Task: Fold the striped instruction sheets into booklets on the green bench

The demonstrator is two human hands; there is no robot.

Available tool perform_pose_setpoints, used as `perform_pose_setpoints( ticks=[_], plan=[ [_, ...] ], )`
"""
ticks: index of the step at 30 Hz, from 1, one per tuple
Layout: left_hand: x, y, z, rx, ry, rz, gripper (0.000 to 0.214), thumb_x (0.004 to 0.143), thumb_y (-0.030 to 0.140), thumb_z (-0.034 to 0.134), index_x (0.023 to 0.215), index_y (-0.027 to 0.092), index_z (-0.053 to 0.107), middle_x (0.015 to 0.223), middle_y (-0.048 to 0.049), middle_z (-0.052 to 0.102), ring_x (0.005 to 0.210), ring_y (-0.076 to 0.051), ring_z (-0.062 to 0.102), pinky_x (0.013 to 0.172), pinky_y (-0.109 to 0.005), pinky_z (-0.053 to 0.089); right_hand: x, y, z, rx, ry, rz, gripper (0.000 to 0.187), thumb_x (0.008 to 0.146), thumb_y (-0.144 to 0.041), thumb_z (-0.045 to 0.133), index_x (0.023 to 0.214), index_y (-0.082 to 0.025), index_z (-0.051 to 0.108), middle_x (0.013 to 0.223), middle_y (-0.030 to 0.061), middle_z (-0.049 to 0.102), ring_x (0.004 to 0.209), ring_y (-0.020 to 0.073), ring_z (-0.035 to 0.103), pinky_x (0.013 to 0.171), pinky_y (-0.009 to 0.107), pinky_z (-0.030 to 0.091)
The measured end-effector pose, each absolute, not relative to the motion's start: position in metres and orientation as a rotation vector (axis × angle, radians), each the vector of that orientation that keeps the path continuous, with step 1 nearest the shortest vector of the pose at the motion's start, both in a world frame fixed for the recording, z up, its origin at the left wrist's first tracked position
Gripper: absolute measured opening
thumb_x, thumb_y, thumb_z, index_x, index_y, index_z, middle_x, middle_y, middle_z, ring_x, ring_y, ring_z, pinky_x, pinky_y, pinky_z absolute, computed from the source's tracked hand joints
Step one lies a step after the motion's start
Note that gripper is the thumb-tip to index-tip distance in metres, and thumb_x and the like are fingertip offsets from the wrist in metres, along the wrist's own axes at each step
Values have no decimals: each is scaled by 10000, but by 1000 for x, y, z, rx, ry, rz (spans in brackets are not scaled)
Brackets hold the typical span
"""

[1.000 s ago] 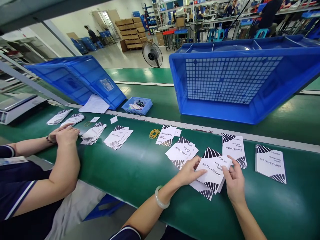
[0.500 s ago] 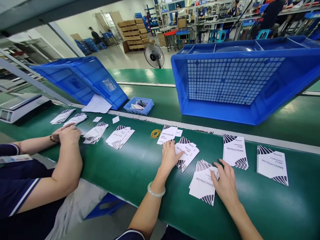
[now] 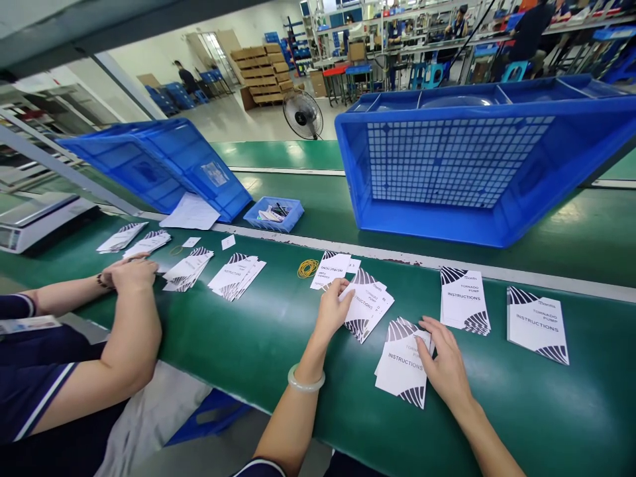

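My left hand (image 3: 332, 310) pinches the left edge of the top instruction booklet on a fanned stack (image 3: 366, 310), thumb and fingertips close together. A pale bangle circles that wrist. My right hand (image 3: 446, 361) lies at the right edge of a nearer booklet stack (image 3: 401, 364), fingers spread and curved, the thumb over its top right part. Just beyond my left hand is another booklet (image 3: 332, 270), turned upside down, with a small white card (image 3: 353, 265) beside it. Yellow rubber bands (image 3: 308, 268) lie to its left.
Two more booklet stacks (image 3: 464, 298) (image 3: 536, 324) lie to the right on the green work surface (image 3: 258, 344). A large tilted blue crate (image 3: 437, 222) stands behind. A co-worker's hands (image 3: 130, 271) are at the left among other booklets. A small blue tray (image 3: 275, 222) holds small items.
My left thumb has drawn back from over the fanned stack to its left edge, closing toward the fingers. My right hand has hardly moved. The view has shifted slightly.
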State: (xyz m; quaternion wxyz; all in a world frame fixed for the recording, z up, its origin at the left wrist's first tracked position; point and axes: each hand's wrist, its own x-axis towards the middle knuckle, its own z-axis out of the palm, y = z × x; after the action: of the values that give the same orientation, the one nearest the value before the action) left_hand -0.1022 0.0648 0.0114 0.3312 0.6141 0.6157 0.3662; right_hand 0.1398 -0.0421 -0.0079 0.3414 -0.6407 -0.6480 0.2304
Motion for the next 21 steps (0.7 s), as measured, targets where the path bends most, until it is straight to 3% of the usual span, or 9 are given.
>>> perform_pose_setpoints(
  ticks=[5,11,14,16,18,21],
  plan=[
    [-85,53,28,1359,1283,1007,255,832,402,494,977,194,467,843,-33,608,716,-138,581,615,-239,453,140,-43,1,-1536,-1470,971,371,893,-398,441,1225,-237,471,1213,83,545,1060,232,531,861,371,466],
    [-55,31,29,1034,929,936,241,785,355,605,922,201,482,799,4,586,654,-100,549,572,-203,415,138,-48,1,-1189,-1317,1323,438,915,-386,425,1324,-241,366,1229,91,548,1035,229,560,862,362,467],
    [-46,24,26,1250,1007,882,211,833,364,533,958,198,498,808,-14,594,719,-133,570,626,-243,440,138,-50,0,-1243,-1288,1333,384,921,-386,413,1275,-239,440,1215,83,558,1021,236,563,805,337,482],
    [-42,19,26,1475,1106,858,258,856,372,484,1045,199,509,934,-54,614,874,-183,584,769,-320,463,139,-51,-1,-1327,-1279,1300,341,911,-398,435,1192,-222,517,1117,83,613,917,231,596,731,322,491],
    [-40,14,27,1724,1153,803,457,818,418,531,1212,202,450,1198,-105,543,1120,-247,498,963,-420,389,140,-51,-4,-1376,-1260,1296,304,898,-411,459,1087,-200,572,955,79,664,780,219,615,658,313,492],
    [-37,8,29,1955,1065,609,1035,606,540,708,1413,188,164,1462,-149,240,1334,-322,233,1091,-504,229,141,-52,-9,-1366,-1220,1314,262,882,-417,490,965,-191,595,819,67,674,671,202,616,611,306,495]
  ],
)
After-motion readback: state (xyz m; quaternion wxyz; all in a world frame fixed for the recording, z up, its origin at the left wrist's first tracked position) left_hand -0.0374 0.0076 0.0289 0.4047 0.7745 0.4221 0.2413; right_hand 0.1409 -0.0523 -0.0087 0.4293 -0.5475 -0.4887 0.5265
